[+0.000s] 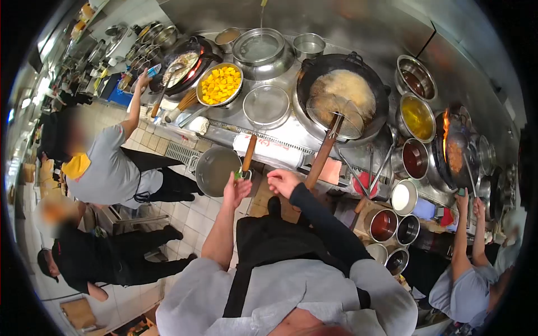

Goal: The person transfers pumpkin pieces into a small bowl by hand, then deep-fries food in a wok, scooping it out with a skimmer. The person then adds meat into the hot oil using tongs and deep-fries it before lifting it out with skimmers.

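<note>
My left hand (236, 189) is palm-up with its fingers apart, beside a metal pot (216, 171). Just past its fingertips is a small green bit, too small to name, near a wooden handle (249, 154). My right hand (283, 182) has its fingers curled together; whether anything is in them is hidden. Close to its forearm runs the wooden handle (324, 154) of a wire skimmer (350, 120). That skimmer rests across a large black wok (307, 84) of foaming, bubbling liquid (344, 84). A round mesh strainer (267, 105) lies on the steel counter left of the wok.
Yellow cubes (221, 84) fill a bowl at the back left. Another wok (185, 67) sits over flame beyond it. Sauce containers (414, 157) line the right side, near a flaming wok (457, 151). Co-workers stand left (106, 162) and right (465, 285).
</note>
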The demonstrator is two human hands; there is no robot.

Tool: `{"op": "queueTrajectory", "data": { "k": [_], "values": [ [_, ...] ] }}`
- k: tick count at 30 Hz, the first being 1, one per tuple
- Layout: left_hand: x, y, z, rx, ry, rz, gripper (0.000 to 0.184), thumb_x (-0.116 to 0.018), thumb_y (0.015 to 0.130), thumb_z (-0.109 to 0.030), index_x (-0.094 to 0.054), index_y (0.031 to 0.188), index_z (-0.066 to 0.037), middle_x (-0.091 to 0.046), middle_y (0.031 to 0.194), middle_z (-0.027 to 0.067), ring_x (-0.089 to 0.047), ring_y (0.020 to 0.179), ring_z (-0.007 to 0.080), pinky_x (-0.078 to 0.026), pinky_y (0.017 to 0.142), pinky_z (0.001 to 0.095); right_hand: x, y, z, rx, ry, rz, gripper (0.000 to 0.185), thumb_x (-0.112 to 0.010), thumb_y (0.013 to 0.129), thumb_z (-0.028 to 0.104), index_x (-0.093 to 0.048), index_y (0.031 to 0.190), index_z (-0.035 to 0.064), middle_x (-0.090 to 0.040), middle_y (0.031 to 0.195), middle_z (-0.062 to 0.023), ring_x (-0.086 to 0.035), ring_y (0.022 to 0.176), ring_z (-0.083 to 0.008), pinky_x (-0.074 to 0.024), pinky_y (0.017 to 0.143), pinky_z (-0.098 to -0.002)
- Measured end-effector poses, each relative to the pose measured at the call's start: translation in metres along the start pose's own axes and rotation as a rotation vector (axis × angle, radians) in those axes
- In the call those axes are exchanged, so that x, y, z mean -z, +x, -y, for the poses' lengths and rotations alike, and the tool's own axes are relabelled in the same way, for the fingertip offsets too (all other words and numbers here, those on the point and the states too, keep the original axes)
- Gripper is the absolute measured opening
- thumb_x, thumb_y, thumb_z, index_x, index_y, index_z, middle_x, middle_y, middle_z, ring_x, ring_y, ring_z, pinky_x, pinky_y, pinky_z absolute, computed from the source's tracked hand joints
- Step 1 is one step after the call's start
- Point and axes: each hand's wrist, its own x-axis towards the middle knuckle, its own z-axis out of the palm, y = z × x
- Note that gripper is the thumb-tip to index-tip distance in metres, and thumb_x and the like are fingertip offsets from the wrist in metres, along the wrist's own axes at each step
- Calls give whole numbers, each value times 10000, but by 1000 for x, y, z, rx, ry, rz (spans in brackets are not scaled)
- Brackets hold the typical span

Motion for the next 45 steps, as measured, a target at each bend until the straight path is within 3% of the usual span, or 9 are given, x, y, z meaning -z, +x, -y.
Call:
{"op": "queueTrajectory", "data": {
  "k": [3,7,9,13,17,23,32,35,45],
  "values": [
    [-5,53,-8,-209,235,267,226,-613,977,-188,-538,1068,5,-697,859,129,-654,670,152,-527,555,238,-12,72,-40,-69,-382,-162,464,-651,950,374,-581,1207,-5,-659,953,-96,-649,811,-178,-547,665,-328],
    [-44,-17,-33,-43,435,473,195,-607,986,-188,-541,1083,-32,-699,870,109,-671,680,144,-546,586,253,-24,108,-19,-343,769,-85,313,-652,937,272,-616,1081,-3,-666,899,-117,-651,798,-216,-533,693,-359],
    [-33,-44,-46,25,611,631,238,-557,1020,-266,-546,1117,-49,-692,900,85,-672,705,137,-558,632,273,-4,129,-27,-294,670,-122,152,-603,893,123,-576,786,18,-526,630,-29,-459,479,-137,-385,424,-271],
    [22,-43,-44,14,653,584,253,-568,1020,-277,-561,1098,-37,-703,954,95,-665,773,131,-557,701,266,-17,85,50,-32,198,-523,76,-579,863,58,-523,905,27,-532,660,-46,-454,464,-118,-328,356,-277],
    [66,-34,-42,64,687,467,259,-585,1010,-262,-567,1114,-25,-698,989,86,-663,808,124,-560,734,268,14,132,80,594,-694,-1006,346,-566,850,80,-544,1192,36,-653,909,-255,-625,850,-476,-499,769,-509],
    [62,-20,-45,26,689,454,274,-582,1011,-257,-567,1126,-9,-678,1000,81,-663,824,126,-561,748,270,50,191,149,95,-1077,-773,392,-553,884,130,-519,1237,-37,-652,1036,-332,-630,1009,-476,-499,878,-524],
    [-88,-47,40,111,801,654,378,-601,1006,-314,-528,1235,-23,-661,1032,67,-648,931,132,-547,831,308,107,15,122,395,-787,-966,486,-606,916,189,-518,1341,-28,-645,1124,-307,-628,1040,-460,-509,888,-446],
    [-134,-30,93,-76,754,935,329,-594,1005,-229,-490,1220,-3,-635,938,70,-642,782,143,-559,659,303,149,-54,123,424,-728,-1016,460,-623,928,180,-530,1336,-11,-664,1139,-266,-649,1067,-404,-506,901,-422],
    [-194,-60,41,-50,796,704,440,-546,998,-96,-413,1415,-42,-598,826,49,-562,595,126,-496,528,277,263,-163,87,365,-777,-1137,450,-583,913,176,-533,1327,8,-660,1095,-286,-629,1036,-448,-497,890,-476]
  ]
}}
